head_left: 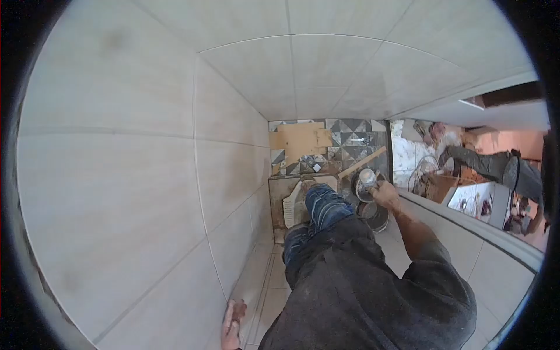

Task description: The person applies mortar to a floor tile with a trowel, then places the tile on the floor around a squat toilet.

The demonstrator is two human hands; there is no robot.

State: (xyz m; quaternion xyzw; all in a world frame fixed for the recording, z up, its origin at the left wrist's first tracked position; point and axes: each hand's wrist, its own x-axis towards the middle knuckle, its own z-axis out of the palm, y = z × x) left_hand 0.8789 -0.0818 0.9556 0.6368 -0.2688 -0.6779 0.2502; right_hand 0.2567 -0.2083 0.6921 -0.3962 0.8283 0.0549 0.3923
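My left hand (233,322) is low at the left, flat against the pale tiled wall (169,245), with its fingers stretched out and nothing in it. My right hand (385,195) is closed at the side of a dark round container (357,191). A pale, rounded object (366,177) shows at the container's top, beside my fingers. What exactly the fingers grip is hidden. Just below is a dark bucket (373,217), partly covered by my arm. My legs in blue jeans (326,207) stand over a pale ridged tray or board (290,211).
Patterned floor tiles (353,140) lie ahead, with a cardboard sheet (297,143) and a wooden strip (363,162) on them. Beyond a raised frame (466,217) on the right, another person's trousered leg (484,164) shows near a white-topped box (472,199). Tiled walls stand close ahead and left.
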